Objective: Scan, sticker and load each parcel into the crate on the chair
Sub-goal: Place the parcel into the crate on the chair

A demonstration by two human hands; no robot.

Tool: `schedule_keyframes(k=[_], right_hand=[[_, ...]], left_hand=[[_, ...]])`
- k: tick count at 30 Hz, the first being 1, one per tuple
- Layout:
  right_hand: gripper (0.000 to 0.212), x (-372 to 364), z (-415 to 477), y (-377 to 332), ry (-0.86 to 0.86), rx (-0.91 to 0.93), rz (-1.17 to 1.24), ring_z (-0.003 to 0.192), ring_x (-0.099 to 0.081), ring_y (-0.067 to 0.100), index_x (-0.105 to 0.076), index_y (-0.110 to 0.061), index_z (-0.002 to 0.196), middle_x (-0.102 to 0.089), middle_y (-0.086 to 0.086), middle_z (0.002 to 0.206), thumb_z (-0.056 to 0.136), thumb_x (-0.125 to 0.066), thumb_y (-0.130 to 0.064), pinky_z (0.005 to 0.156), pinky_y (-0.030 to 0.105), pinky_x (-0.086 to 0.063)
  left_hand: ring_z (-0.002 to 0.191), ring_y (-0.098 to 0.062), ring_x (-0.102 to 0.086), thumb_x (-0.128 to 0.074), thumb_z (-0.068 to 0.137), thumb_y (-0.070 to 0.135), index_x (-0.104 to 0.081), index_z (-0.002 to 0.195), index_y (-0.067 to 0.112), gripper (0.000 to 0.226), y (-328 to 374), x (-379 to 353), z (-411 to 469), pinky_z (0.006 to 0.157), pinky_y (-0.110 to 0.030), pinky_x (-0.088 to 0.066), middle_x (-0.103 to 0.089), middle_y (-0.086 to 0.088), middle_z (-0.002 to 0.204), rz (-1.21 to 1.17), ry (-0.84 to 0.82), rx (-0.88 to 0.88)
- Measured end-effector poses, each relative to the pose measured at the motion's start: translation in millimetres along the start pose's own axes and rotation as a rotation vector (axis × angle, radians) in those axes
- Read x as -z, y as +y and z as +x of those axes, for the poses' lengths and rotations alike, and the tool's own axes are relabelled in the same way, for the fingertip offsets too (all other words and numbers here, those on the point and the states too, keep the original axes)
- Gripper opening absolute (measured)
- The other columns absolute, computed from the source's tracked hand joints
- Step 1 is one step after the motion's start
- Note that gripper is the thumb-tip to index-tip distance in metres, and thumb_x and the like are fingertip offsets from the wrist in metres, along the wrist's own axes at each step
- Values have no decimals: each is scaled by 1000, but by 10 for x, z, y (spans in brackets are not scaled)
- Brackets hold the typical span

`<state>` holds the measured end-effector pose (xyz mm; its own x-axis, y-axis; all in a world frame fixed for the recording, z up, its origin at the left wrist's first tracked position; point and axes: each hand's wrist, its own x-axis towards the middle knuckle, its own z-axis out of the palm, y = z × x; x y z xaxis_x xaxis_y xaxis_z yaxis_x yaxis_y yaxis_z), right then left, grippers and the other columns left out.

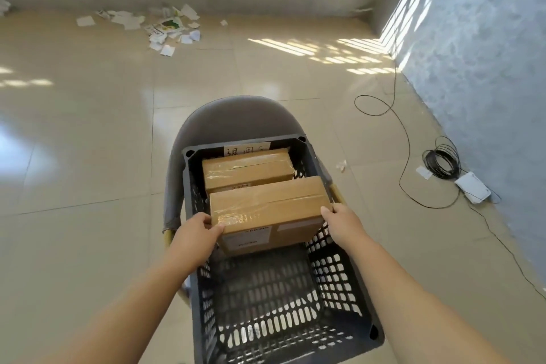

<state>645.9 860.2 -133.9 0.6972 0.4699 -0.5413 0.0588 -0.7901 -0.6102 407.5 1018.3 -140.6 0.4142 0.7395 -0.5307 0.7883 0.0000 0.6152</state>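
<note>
On the far wall of the crate (339, 275) a paper sign (247, 148) bears handwritten Chinese characters, partly hidden by the rear parcel (246, 168). The white label (246, 238) on the front parcel (266, 201) is too blurred to read.

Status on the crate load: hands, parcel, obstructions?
Both gripping: left hand and right hand on the ends of the near parcel. It is partly inside the crate, just in front of the far parcel. Nothing seen in the way.

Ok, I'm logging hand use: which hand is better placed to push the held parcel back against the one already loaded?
Left, probably: the left hand grips the held parcel at its near corner, behind it; the right hand holds only its side edge.
</note>
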Motion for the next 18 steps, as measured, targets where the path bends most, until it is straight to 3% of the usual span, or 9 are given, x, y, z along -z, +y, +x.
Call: schedule_keyframes(k=[3, 5, 7, 11, 15, 18], right_hand=[[32, -104, 290, -21, -40, -37, -167, 103, -55, 23, -53, -12, 122, -58, 6, 112, 100, -40, -31, 84, 36, -45], [32, -173, 448, -35, -69, -42, -216, 104, -54, 22, -53, -12, 123, -58, 5, 113, 100, -42, -31, 90, 38, -45], [32, -219, 592, -52, -95, -38, -225, 105, -54, 22, -55, -13, 122, -59, 5, 114, 99, -43, -31, 91, 37, -45], [35, -312, 818, -84, -142, -53, -242, 108, -54, 24, -56, -14, 125, -60, 6, 118, 99, -43, -33, 86, 34, -41], [37, -445, 905, -78, -183, -79, -177, 113, -53, 25, -51, -16, 131, -58, 5, 123, 97, -50, -30, 95, 39, -43], [41, -463, 890, -86, -224, -110, -112, 112, -52, 23, -48, -16, 133, -57, 4, 122, 95, -52, -32, 92, 36, -42]], left_hand=[[77, -9, -57, -54, 91, 33, -57, 117, 15, 32, 42, -103, 218, 55, -20, -39, -60, 4, 91, 101, 33, 45], [76, -13, -58, -55, 92, 29, -56, 119, 12, 33, 75, -146, 356, 57, -23, -42, -62, -2, 96, 126, 48, 89], [74, -15, -58, -57, 91, 26, -53, 121, 10, 34, 94, -172, 474, 58, -25, -44, -62, -5, 100, 114, 65, 138], [92, -26, -61, -60, 89, 22, -44, 128, 10, 44, 78, -234, 653, 77, -38, -53, -60, -11, 115, 90, 52, 202], [100, -25, -59, -62, 88, 22, -43, 130, 11, 48, 11, -310, 728, 84, -38, -52, -59, -10, 120, 71, 25, 185], [105, -24, -57, -62, 87, 28, -42, 132, 14, 51, -29, -325, 701, 89, -39, -50, -58, -6, 124, 68, 17, 136]])
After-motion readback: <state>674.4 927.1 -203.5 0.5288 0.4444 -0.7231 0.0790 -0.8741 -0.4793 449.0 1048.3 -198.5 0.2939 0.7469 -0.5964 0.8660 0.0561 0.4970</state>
